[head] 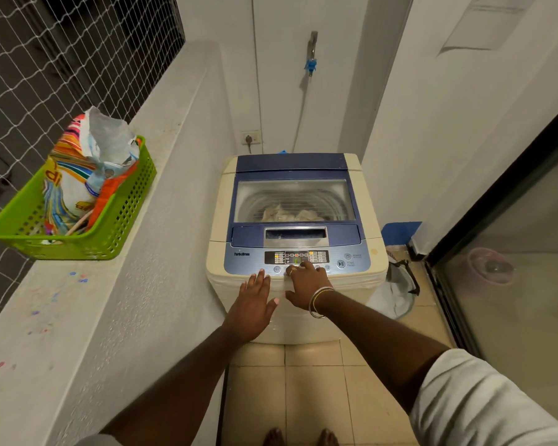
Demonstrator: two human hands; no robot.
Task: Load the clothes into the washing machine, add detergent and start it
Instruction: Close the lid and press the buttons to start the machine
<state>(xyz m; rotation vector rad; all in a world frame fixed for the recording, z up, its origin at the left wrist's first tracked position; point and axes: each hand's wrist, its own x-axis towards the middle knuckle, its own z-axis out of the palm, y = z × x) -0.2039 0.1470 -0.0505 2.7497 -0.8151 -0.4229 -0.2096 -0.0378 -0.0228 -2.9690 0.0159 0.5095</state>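
From my feed: top-load washing machine [216, 220] stands in the corner, blue lid [292, 162] closed. Clothes [290, 214] sit in the drum, pale, visible thru the lid window. My left hand [255, 304] lies flat on the machine's front edge, fingers [262, 278] straight and slightly spread, holding nothing. My right hand [306, 284] is on the control panel [248, 262], fingertips down on the button row below the lit display, gripping nothing; which btn it's pressing I can't tell. Bangles [318, 300] on that wrist. Detergent bag [74, 188], top open, stands in a green basket [126, 214] on the ledge [110, 317] to the left, well apart from the machine. Tap [311, 53] w/ hose on the wall behind; a bucket [397, 294] on the floor to the right.
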